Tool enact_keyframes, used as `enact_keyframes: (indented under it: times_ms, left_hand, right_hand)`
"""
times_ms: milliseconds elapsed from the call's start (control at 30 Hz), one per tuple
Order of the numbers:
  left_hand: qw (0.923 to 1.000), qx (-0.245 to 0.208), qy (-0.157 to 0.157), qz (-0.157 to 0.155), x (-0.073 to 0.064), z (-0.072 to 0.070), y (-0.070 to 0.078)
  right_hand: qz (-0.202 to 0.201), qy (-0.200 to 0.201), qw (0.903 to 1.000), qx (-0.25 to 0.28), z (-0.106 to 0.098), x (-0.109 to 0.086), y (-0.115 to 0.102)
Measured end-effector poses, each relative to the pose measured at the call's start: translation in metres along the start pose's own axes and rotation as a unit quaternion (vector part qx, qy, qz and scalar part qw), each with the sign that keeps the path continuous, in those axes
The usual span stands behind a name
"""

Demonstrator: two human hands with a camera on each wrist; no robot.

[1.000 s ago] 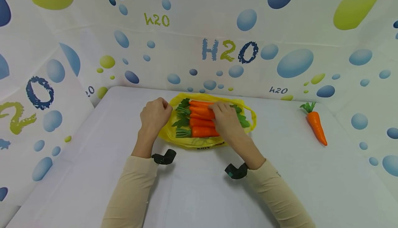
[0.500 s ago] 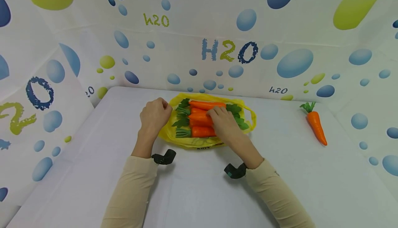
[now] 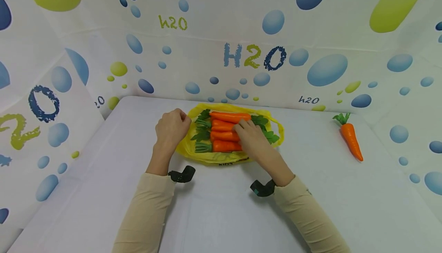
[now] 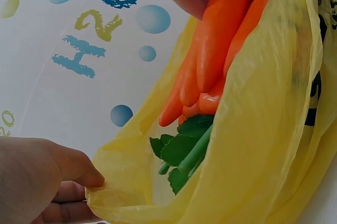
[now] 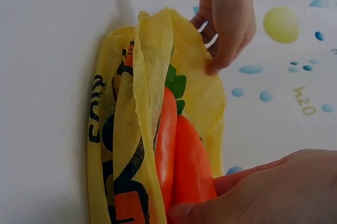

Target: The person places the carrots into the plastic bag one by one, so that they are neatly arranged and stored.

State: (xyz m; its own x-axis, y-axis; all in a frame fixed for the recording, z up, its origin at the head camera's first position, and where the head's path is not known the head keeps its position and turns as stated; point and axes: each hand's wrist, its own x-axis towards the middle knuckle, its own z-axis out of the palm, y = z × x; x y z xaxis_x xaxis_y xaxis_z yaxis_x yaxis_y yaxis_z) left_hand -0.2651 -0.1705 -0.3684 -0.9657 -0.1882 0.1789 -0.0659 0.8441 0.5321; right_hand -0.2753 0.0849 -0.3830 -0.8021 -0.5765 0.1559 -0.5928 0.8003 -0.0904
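A yellow plastic bag (image 3: 186, 147) lies on the table with its mouth spread open. Several orange carrots (image 3: 228, 117) with green tops are in it side by side, some tops pointing left and some right. My left hand (image 3: 172, 126) pinches the bag's left edge between thumb and fingers, plain in the left wrist view. Over the right part of the carrots, my right hand (image 3: 253, 138) grips a carrot (image 4: 224, 34), thumb on one side and fingers on the other. In the right wrist view, the right hand (image 5: 279, 192) covers part of that carrot.
A single carrot (image 3: 351, 142) lies apart on the right side of the white table (image 3: 214, 211). The bag's handle loop (image 3: 281, 134) sticks out at its right end. A patterned backdrop (image 3: 207, 53) stands behind the table.
My right hand has moved from the rear carrots toward the front ones, baring the rear carrot's right end and the leaves there. My left hand has stayed at the bag's edge.
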Motion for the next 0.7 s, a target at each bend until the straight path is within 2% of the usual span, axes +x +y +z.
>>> enact_keyframes:
  times_ms: [167, 433, 700]
  left_hand:
    - [1.0, 0.0, 0.004, 0.002, 0.0, 0.001, 0.0]
    - [1.0, -0.001, 0.004, 0.003, 0.001, 0.002, -0.002]
    - [1.0, 0.0, 0.001, 0.001, 0.001, 0.001, -0.001]
  right_hand:
    - [0.008, -0.01, 0.9999, -0.002, -0.002, 0.0, -0.001]
    - [-0.004, -0.01, 0.9998, -0.015, 0.001, 0.002, -0.001]
    - [0.013, -0.027, 0.9995, -0.005, -0.01, 0.001, 0.001]
